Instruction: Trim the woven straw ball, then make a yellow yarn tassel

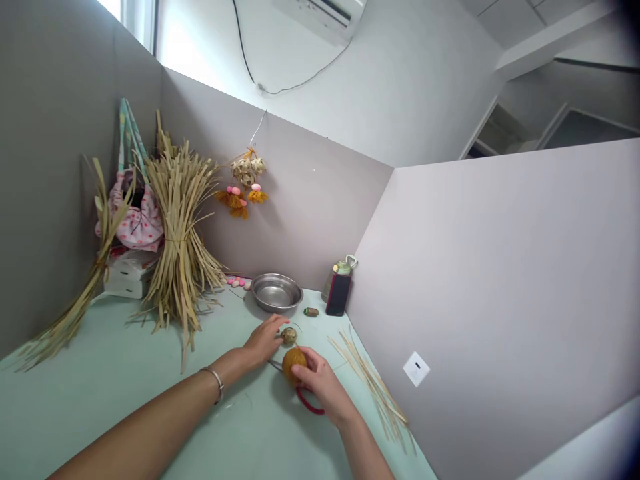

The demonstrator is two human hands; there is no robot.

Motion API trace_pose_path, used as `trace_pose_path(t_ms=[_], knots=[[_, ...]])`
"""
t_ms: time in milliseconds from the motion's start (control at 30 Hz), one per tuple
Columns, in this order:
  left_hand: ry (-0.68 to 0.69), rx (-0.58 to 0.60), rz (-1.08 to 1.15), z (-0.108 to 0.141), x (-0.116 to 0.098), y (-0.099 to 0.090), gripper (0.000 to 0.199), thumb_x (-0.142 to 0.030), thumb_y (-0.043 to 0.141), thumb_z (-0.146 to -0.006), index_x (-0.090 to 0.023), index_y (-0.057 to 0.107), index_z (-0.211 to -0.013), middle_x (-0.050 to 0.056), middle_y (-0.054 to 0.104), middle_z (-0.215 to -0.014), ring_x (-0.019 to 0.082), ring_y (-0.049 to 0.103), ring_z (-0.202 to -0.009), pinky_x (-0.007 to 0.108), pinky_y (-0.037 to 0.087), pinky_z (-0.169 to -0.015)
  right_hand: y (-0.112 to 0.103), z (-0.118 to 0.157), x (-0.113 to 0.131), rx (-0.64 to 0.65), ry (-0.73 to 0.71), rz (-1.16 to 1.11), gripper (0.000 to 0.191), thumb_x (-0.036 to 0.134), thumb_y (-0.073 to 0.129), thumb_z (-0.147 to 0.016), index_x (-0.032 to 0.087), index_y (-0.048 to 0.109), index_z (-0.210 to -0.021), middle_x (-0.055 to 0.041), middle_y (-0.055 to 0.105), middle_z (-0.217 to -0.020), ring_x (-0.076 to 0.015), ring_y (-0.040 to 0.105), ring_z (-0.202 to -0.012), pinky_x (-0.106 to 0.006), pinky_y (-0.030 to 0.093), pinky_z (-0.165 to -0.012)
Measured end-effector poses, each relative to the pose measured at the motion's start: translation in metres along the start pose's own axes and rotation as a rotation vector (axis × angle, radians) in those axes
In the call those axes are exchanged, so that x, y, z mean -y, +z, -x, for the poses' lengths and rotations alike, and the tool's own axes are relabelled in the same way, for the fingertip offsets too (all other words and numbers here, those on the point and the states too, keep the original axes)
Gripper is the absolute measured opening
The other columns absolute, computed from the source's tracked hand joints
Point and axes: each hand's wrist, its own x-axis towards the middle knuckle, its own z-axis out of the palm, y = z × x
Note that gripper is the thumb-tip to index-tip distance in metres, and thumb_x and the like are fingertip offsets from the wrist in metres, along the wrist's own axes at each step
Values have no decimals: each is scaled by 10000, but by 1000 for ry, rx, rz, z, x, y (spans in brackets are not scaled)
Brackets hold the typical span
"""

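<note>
Yarn ball [293, 365], mustard: below metal bowl [277, 294], right hand's [324, 387] fingers clamped on it; likely light, soft, best cupped mid-round. Woven ball [289, 336]: below bowl, beside left hand [264, 341], fingers apart; probably stiff, crushable.

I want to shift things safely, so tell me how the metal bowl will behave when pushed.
The metal bowl is probably stiff, given its shiny walls. Wide and shallow, it should slide rather than tip. Apparently empty, it's likely light.
</note>
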Motion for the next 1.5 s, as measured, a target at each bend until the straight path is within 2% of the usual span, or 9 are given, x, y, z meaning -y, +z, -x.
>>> trace_pose_path(t_ms=[267,467,600,733,833,933,1067,1233,1500], knots=[[-116,53,273,62,-11,-23,422,-507,478,-910,-166,594,-1129,145,636,-1175,273,650,-1038,381,516,-891,23,5,-7,-27,-92,254,469,222,723,-714,227,601,-1167,-42,682,-1092,-255,627,-1030,-353,482,-878],[-165,215,600,113,-22,-37,534,-444,726,-789,-197,575,-1238,129,652,-1245,303,624,-1136,395,470,-987,50,19,3,52,-223,417,558,294,780,-734,256,578,-1253,-57,658,-1179,-259,609,-1061,-360,468,-924],[-312,108,544,125,-28,-54,520,-505,689,-801,-204,583,-1212,110,666,-1187,305,614,-1111,376,501,-890,28,21,0,26,-256,712,540,294,707,-820,290,535,-1332,-76,561,-1340,-280,513,-1221,-404,408,-1020],[-328,110,545,136,-30,-62,470,-502,668,-825,-236,580,-1202,86,660,-1189,282,623,-1090,359,487,-881,-15,6,-13,5,-271,1016,387,60,591,-806,268,679,-1119,-67,658,-1161,-267,569,-1118,-405,422,-969],[-309,117,582,142,-24,-57,488,-493,717,-782,-234,589,-1175,91,668,-1177,285,634,-1081,363,477,-910,-35,-6,-20,-245,-243,1039,348,26,529,-798,211,701,-1038,-105,670,-1089,-285,584,-1075,-425,427,-951],[-281,124,587,144,-15,-47,534,-461,767,-739,-229,584,-1184,104,671,-1175,291,628,-1093,366,470,-934,-27,-6,-14,-292,-263,937,263,136,507,-879,187,683,-1069,-123,662,-1090,-282,601,-1051,-419,444,-937],[-221,129,503,146,-11,-41,555,-447,770,-737,-216,574,-1203,109,652,-1188,297,603,-1114,369,469,-944,18,8,5,-44,-263,421,211,339,578,-902,214,698,-1022,-65,652,-1035,-204,658,-840,-325,516,-777],[-166,157,416,147,-21,-41,506,-461,734,-757,-218,601,-1180,90,665,-1167,298,608,-1093,355,482,-906,58,24,16,136,-311,285,175,254,732,-781,256,752,-955,-34,662,-1043,-190,620,-914,-298,496,-799],[-380,175,745,149,-37,-54,370,-422,661,-841,-217,588,-1140,78,698,-1118,262,638,-1058,404,468,-957,42,15,11,36,-42,-247,253,403,763,-754,176,658,-794,-21,677,-706,-176,646,-724,-293,486,-694]])
